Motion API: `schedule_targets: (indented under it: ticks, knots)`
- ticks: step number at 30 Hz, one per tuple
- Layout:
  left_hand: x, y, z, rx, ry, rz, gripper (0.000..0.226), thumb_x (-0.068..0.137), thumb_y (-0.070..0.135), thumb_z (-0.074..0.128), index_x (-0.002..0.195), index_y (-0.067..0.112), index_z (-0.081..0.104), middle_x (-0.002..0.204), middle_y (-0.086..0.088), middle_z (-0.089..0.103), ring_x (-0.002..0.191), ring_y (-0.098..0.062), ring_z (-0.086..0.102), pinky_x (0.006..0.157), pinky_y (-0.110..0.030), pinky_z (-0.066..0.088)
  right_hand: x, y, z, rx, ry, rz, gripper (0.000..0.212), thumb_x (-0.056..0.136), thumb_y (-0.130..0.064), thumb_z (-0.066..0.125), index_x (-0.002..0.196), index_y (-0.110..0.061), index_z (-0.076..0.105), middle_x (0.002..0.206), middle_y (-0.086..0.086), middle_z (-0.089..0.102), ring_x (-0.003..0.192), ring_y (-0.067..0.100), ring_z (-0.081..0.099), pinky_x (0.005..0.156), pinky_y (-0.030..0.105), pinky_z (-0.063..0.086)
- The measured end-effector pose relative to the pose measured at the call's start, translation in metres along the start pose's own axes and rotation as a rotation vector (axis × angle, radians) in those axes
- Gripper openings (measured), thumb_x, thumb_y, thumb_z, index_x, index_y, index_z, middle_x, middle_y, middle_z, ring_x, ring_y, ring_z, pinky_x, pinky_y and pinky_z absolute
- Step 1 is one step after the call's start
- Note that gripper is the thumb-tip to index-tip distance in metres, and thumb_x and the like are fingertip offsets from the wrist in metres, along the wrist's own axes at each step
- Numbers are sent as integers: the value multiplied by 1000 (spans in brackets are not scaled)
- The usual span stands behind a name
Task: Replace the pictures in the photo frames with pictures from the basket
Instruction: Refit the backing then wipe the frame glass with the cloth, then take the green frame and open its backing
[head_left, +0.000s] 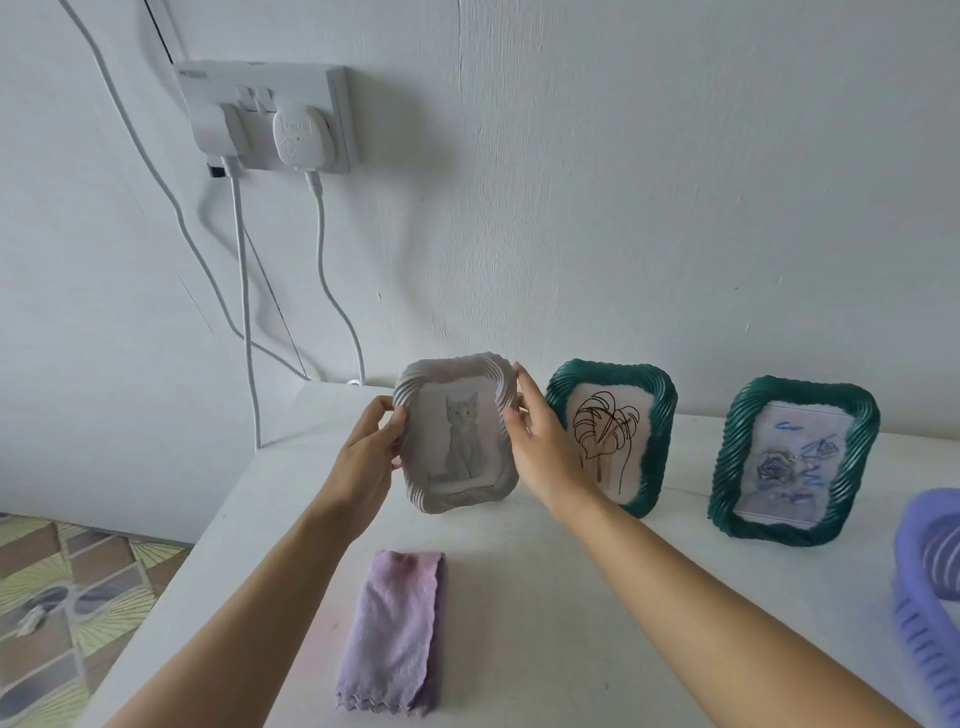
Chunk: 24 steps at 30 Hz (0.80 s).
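White frame (456, 434): matt, ribbed, plaster-like finish. Two green frames (613, 438) (794, 461): glossy, twisted-rope texture, plastic-looking. Cloth (395, 631): soft lilac microfibre. Basket (922, 597): slotted purple plastic. Table (545, 597): matt white.

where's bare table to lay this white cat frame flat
Widest bare table lies between the purple cloth and the basket, in front of the leaf frame and the rose frame. A narrower strip runs left of the cloth to the table's edge. Crowded at the back, where the frames stand.
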<state>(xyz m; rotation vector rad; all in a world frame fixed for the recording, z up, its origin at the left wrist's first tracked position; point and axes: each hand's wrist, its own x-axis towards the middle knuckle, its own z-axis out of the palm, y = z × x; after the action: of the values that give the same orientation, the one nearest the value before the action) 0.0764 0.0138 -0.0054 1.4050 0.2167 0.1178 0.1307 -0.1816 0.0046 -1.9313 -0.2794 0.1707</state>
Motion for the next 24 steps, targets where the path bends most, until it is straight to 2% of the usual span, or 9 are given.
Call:
schedule_targets:
  ticks: [3,5,7,10,11,14,17,21,24]
  knots:
    - [4,-4,-4,-22,1,14,22,106,24,43,85,22,53,91,-7,38,75,-18,34,64,-33,22,1,-1,4,32,-18,-15,55,107,-21,35,157,-34,14,161,-7,25,146,9,26,112,17,21]
    - [5,-5,-6,2,12,15,24,106,24,43,84,23,54,86,-8,39,74,-18,37,64,-32,23,4,1,7,60,-22,-3,56,107,-19,36,157,-33,15,161,-4,26,147,11,25,120,28,20]
    - [6,-4,-6,35,17,17,24,107,25,42,86,23,54,81,-3,45,71,-16,42,65,-31,28,6,3,10,64,-13,2,56,106,-18,37,156,-32,17,159,-2,29,145,11,29,120,30,23]
    - [4,-3,-6,112,28,22,20,106,29,43,91,23,54,78,3,51,72,-13,47,70,-31,34,8,3,12,78,0,3,54,106,-19,38,155,-32,21,155,-6,36,132,4,44,109,16,32]
    - [3,-3,-5,144,38,33,18,106,31,44,94,24,55,79,2,53,73,-13,48,71,-31,34,8,4,13,91,6,0,52,106,-19,39,154,-32,24,153,-6,39,131,5,45,109,17,33]
    - [-3,-5,-2,265,101,87,13,105,32,46,114,30,54,87,-8,67,77,-12,56,74,-30,40,6,6,12,129,4,3,52,106,-22,39,154,-35,24,155,-7,38,141,8,35,119,31,26]
    - [-10,-10,2,328,119,176,36,104,31,49,138,39,40,102,-15,70,86,-10,64,79,-24,49,0,3,9,160,-13,-2,56,106,-21,39,156,-34,18,161,-10,25,144,1,24,122,29,20]
    - [-21,-13,2,443,170,228,52,99,42,53,142,58,29,131,-2,60,119,-12,60,102,-41,48,-9,-2,0,190,5,-60,58,105,-24,45,155,-35,19,160,-7,27,141,-5,25,122,31,21]
    - [-35,-5,6,597,221,350,48,97,44,51,140,58,34,134,8,56,122,-7,57,105,-53,44,-21,-11,-15,254,4,-107,56,103,-21,48,153,-34,26,158,-5,33,143,0,30,121,30,24]
